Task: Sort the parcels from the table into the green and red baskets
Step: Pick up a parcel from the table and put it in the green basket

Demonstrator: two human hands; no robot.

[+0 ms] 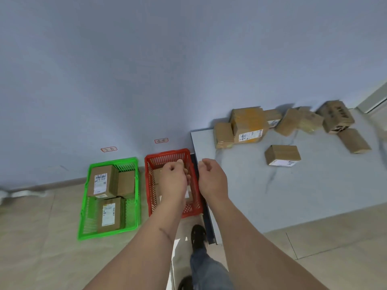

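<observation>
Down on the floor, the red basket [167,154] holds brown parcels [156,177] that my left hand [173,177] mostly hides. That hand hangs over the basket with loosely curled fingers and holds nothing. My right hand [212,178] hovers just right of it, above the basket's right rim, also loosely curled and holding nothing. Left of the red one, the green basket [113,161] contains three labelled cardboard parcels [102,181]. Several more parcels lie on the grey table [293,195], the nearest being a small box [282,155] with its label facing me.
The other table parcels cluster along the wall at the back, among them a large taped box [249,124]. Two small labels [161,140] are stuck on the wall above the baskets. My leg and shoe [198,237] stand by the table corner on the tiled floor.
</observation>
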